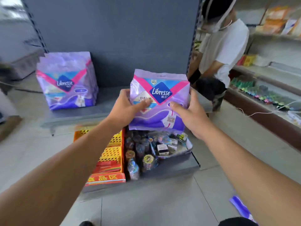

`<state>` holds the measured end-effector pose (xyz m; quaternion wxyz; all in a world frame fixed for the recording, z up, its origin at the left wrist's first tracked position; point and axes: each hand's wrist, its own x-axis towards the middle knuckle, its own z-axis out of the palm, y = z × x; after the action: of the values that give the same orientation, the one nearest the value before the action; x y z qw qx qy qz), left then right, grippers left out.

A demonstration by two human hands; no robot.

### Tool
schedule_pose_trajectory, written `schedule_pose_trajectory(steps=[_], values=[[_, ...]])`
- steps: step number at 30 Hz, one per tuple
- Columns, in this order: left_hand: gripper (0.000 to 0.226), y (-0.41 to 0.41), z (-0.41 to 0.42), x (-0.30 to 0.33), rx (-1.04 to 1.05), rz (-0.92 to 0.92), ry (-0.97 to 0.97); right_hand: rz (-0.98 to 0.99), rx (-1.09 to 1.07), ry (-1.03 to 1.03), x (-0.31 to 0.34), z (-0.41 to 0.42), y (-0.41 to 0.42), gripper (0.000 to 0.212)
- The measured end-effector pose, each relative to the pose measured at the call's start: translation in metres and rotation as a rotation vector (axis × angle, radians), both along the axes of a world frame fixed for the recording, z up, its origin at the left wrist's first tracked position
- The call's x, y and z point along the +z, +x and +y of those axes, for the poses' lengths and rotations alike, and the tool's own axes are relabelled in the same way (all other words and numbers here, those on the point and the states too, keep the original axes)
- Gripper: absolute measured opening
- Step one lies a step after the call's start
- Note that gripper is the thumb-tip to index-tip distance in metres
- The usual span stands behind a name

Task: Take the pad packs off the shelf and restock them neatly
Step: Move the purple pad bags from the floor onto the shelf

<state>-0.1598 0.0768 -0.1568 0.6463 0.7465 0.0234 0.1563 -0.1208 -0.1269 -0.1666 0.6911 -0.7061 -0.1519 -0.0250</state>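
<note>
I hold one purple Libresse pad pack (160, 88) upright in the air with both hands, in front of the grey shelf (107, 103). My left hand (128, 105) grips its left edge with the thumb across the front. On the other side, my right hand (189, 115) clasps the right edge. A row of the same purple pad packs (66, 80) stands upright at the left end of the shelf, front facing me. The shelf's right half lies behind the held pack.
Below the shelf sit an orange perforated basket (112, 144) and a dark bin of small goods (156, 149). A person in a white shirt (223, 46) stands at the right by a counter with goods (263, 95). A purple item (241, 206) lies on the tiled floor.
</note>
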Motion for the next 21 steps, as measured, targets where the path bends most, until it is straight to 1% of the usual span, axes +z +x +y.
schedule_pose_trajectory(steps=[3, 6, 9, 12, 16, 18, 21], values=[[0.048, -0.017, 0.051, 0.013, 0.126, -0.037, -0.001, -0.009, 0.013, -0.094, 0.013, 0.059, 0.004, 0.050], [0.044, -0.029, 0.101, 0.016, 0.217, -0.076, 0.033, -0.063, 0.056, -0.125, 0.019, 0.116, 0.007, 0.043], [0.042, -0.035, 0.147, 0.018, 0.339, -0.093, 0.086, -0.114, 0.078, -0.187, 0.024, 0.165, 0.009, 0.044], [0.042, -0.036, 0.186, 0.022, 0.429, -0.083, 0.098, -0.155, 0.127, -0.220, 0.028, 0.208, 0.017, 0.048], [0.044, -0.031, 0.227, 0.031, 0.544, -0.082, 0.100, -0.202, 0.124, -0.281, 0.038, 0.258, 0.028, 0.049], [0.042, -0.028, 0.238, 0.033, 0.578, -0.053, 0.114, -0.231, 0.107, -0.321, 0.042, 0.273, 0.032, 0.047], [0.038, -0.021, 0.255, 0.029, 0.569, -0.013, 0.100, -0.236, 0.103, -0.349, 0.040, 0.295, 0.041, 0.044]])
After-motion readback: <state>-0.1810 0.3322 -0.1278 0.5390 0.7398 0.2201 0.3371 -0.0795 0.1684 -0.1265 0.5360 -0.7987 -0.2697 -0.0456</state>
